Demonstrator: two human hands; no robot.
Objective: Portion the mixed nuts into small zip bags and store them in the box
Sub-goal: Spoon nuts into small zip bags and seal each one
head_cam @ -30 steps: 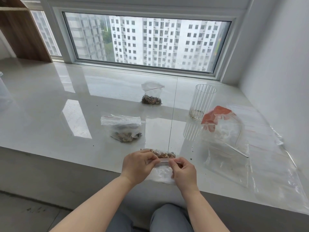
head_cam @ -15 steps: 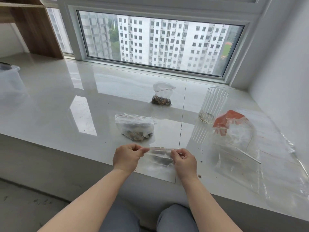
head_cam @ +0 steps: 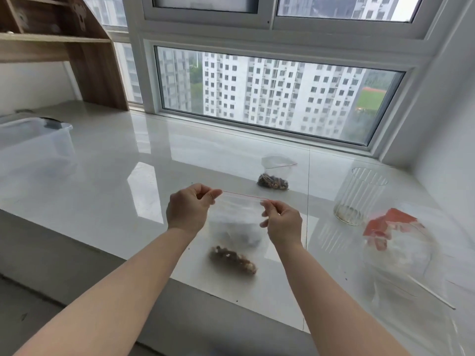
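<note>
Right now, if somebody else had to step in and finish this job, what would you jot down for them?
Left hand and right hand each pinch a top corner of the held zip bag, lifted off the sill, nuts hanging at its bottom.
A second filled bag stands near the window; the glass is nearly empty.
The storage box sits far left.
Done: at least two bags portioned.
Left: check the seals, put the bags in the box.

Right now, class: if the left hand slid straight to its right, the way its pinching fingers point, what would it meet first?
The left hand would run along the held zip bag and likely meet the right hand first; depth looks similar.
</note>
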